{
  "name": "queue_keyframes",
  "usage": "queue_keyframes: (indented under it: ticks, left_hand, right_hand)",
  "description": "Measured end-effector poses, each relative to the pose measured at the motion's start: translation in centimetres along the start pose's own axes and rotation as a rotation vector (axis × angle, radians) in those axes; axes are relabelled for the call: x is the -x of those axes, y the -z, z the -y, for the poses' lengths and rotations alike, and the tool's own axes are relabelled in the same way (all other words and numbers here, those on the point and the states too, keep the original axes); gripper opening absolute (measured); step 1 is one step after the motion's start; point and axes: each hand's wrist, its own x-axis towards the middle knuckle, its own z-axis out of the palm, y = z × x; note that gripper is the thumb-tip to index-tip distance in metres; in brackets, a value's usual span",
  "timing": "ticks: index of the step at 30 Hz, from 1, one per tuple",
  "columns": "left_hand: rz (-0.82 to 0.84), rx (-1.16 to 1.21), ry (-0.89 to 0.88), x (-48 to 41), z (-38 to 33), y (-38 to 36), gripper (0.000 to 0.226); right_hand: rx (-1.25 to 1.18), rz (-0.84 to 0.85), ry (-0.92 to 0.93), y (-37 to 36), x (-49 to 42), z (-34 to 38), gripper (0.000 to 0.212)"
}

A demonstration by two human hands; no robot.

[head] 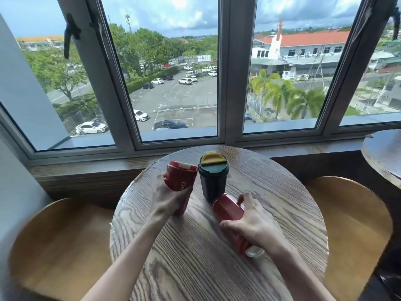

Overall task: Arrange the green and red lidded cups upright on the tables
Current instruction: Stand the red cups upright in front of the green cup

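Note:
A dark green cup with a yellow lid (213,179) stands upright near the far middle of the round wooden table (195,253). My left hand (171,199) grips a red lidded cup (180,178) that leans slightly left, its base on the tabletop just left of the green cup. A second red cup (227,210) lies on its side to the right, bottom end toward the green cup and clear lid end toward me. My right hand (253,224) is closed over this lying cup.
Two wooden chair seats flank the table, one at the left (58,246) and one at the right (355,224). A second round table (384,157) shows at the right edge. A wooden ledge and large windows (173,83) run along the far side.

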Motion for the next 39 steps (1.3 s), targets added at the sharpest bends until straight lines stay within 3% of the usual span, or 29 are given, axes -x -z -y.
queue_keyframes:
  ticks: [6, 10, 14, 21, 24, 29, 39]
  left_hand:
    - [-0.006, 0.256, -0.057, 4.3, 0.8, -0.7, 0.077]
    - [-0.001, 0.325, -0.072, 5.8, 2.0, -1.5, 0.071]
    - [0.022, 0.273, -0.058, 6.3, 2.9, -1.7, 0.065]
    - [0.013, 0.266, -0.098, 6.2, 3.3, -1.9, 0.073]
    - [0.012, 0.256, -0.113, 6.3, 3.2, -1.8, 0.081]
    - [0.01, 0.228, -0.086, 6.1, 3.3, -1.8, 0.068]
    - [0.047, 0.263, -0.074, 6.4, 2.8, -1.7, 0.064]
  right_hand:
    - [-0.005, -0.022, 0.017, -0.3, -0.1, -0.1, 0.073]
    - [-0.01, -0.026, 0.037, -0.4, -0.1, -0.2, 0.074]
    - [-0.089, 0.014, 0.052, -0.3, -0.1, -0.5, 0.069]
    - [-0.465, -0.107, 0.236, -1.4, 3.6, -3.1, 0.07]
    - [-0.512, -0.076, 0.272, -2.5, 5.3, -4.4, 0.079]
    - [-0.446, -0.046, 0.332, -4.1, 5.8, -5.7, 0.095]
    - [-0.363, -0.42, 0.367, -2.8, 5.4, -2.6, 0.105]
